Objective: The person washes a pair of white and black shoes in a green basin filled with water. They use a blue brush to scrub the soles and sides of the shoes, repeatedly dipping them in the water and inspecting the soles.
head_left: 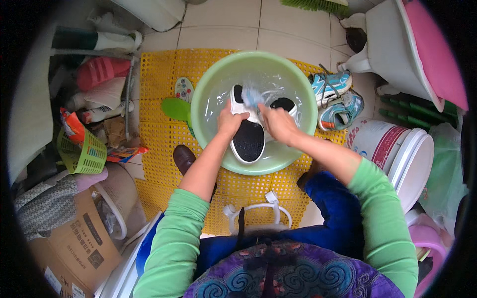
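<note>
A light green plastic basin point(210, 78) with water in it stands on the floor in front of me. My left hand point(231, 121) grips the edge of a white shoe point(248, 141) whose sole has black patches and faces up. My right hand point(278, 124) is closed round a scrubbing brush point(252, 97), blurred, with pale bristles against the sole near its upper end. Behind my right hand a second white shoe point(283, 104) with a black patch lies in the water.
Yellow perforated mats point(160, 141) lie under the basin. Blue sneakers point(335, 97) are at its right, beside a white bucket point(391, 152) on its side. A green slipper point(175, 108) touches its left. A green basket point(82, 152), a cardboard box point(78, 242) and a pink slipper point(102, 70) are at left.
</note>
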Tool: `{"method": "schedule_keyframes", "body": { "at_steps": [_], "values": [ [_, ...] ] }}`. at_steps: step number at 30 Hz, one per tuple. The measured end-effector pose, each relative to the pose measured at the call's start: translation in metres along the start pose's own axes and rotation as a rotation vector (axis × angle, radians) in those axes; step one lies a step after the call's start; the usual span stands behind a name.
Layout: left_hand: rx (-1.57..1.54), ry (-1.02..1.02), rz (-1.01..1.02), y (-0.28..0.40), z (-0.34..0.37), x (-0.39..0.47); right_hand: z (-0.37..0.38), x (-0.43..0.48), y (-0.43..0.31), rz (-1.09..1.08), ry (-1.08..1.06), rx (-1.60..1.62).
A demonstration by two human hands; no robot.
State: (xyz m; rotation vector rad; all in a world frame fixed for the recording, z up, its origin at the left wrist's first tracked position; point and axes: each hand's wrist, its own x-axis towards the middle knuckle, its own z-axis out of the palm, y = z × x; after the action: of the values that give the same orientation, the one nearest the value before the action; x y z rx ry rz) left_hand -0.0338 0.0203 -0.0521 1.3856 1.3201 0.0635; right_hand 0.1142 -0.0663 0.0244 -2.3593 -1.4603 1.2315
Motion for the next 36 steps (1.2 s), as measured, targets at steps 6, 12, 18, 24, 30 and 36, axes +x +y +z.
{"method": "schedule_keyframes", "body": {
  "at_steps": [6, 12, 18, 24, 30, 36],
  "values": [
    [0.109, 0.009, 0.052, 0.003, 0.001, 0.002, 0.005, 0.027, -0.003, 0.086, 0.193, 0.036],
    [0.139, -0.019, 0.019, -0.001, -0.004, -0.006, 0.008, 0.011, 0.003, -0.074, 0.023, -0.022],
    [0.148, -0.008, 0.001, 0.012, -0.003, -0.010, 0.001, 0.030, -0.015, -0.033, 0.161, -0.022],
    [0.202, -0.012, 0.045, 0.021, -0.006, -0.019, -0.012, 0.022, -0.022, -0.098, 0.100, -0.071],
    [0.189, 0.088, 0.001, 0.009, -0.002, -0.014, 0.019, 0.033, -0.019, -0.165, 0.161, -0.089],
    [0.046, -0.082, 0.076, 0.015, -0.018, -0.008, 0.006, 0.078, 0.012, 0.011, 0.100, -0.308]
  ]
}}
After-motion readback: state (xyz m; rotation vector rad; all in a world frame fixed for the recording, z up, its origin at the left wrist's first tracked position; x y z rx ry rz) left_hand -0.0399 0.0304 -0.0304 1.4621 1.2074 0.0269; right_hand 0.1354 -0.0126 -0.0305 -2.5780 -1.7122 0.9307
